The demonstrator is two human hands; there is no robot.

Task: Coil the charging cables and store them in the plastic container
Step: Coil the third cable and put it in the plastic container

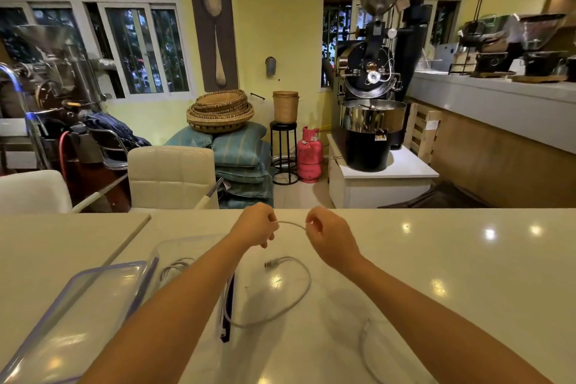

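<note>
Head-cam view, looking down over both forearms. Largest first: long white glossy bench [452, 274] across whole lower half, w/ ceiling lights mirrored in it. Behind it, room w/ black-and-steel coffee roaster [371, 97] on a white plinth at centre right, two white padded chairs [171, 176] at bench's far edge on left, stacked blue-green sacks [241, 154] topped w/ woven baskets [219, 111], pink gas cylinder [309, 154] on floor btwn a black stool and the plinth.

On bench, near left: clear lid [62, 315] w/ purple-blue rim, lying flat. Just right of it, clear plastic container [190, 239], open, partly hidden under left forearm; one white cable [174, 268] already inside, in loose loops.

Above bench, centre: left hand [257, 224] and right hand [327, 234] raised, near each other, not touching. Each grip narrow, fingers curled, pinching a thin white charging cable [291, 223] that arcs in a short span btwn them.

Below hands, loose white cable loop [304, 293] on bench just right of container, its USB plug [270, 264] at loop's top left. Further white strand [364, 343] on bench btwn the forearms, toward bottom edge. Cannot tell whether loop and strand belong to the held cable
</note>
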